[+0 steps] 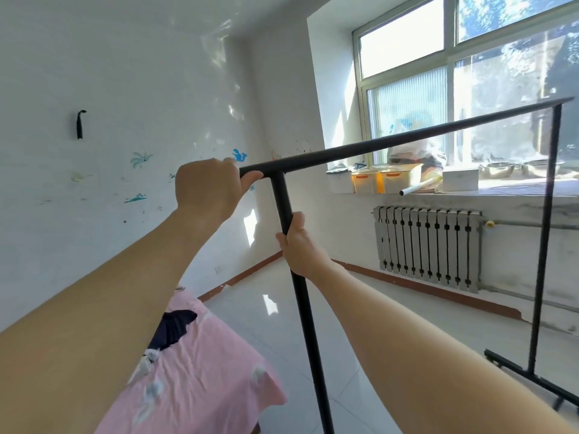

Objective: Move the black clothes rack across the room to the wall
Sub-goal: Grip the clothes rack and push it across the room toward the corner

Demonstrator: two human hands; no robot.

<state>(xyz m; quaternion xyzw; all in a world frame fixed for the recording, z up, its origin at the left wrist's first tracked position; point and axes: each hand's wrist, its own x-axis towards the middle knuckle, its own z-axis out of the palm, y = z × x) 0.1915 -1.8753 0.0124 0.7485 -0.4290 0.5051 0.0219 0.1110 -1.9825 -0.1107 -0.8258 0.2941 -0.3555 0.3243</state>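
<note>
Nearest the camera, two bare forearms are reaching forward over a pink cloth (200, 371) with a dark patch on it, lying low at the left. The right hand (297, 245) is wrapping around the near upright pole of the black clothes rack (407, 137), its fingers (283, 238) closing on the pole a little below the corner joint. Higher and to the left, the left hand (206, 189) is gripping the near end of the top bar, the thumb curling under the bar's tip just beside the joint.

The rack is standing on the pale tiled floor (344, 308) in the middle of the room. Its top bar is running away to the right toward the far upright, whose base is resting on the floor at the right edge.

Beyond the rack, a grey radiator (429, 245) is hanging on the wall under the windowsill (501, 189), which is carrying plastic boxes, a white pipe and metal bowls. The window (454, 73) above is letting in bright sun. On the left, the white wall (125, 89) is showing blue paint marks and a dark hook (80, 124).
</note>
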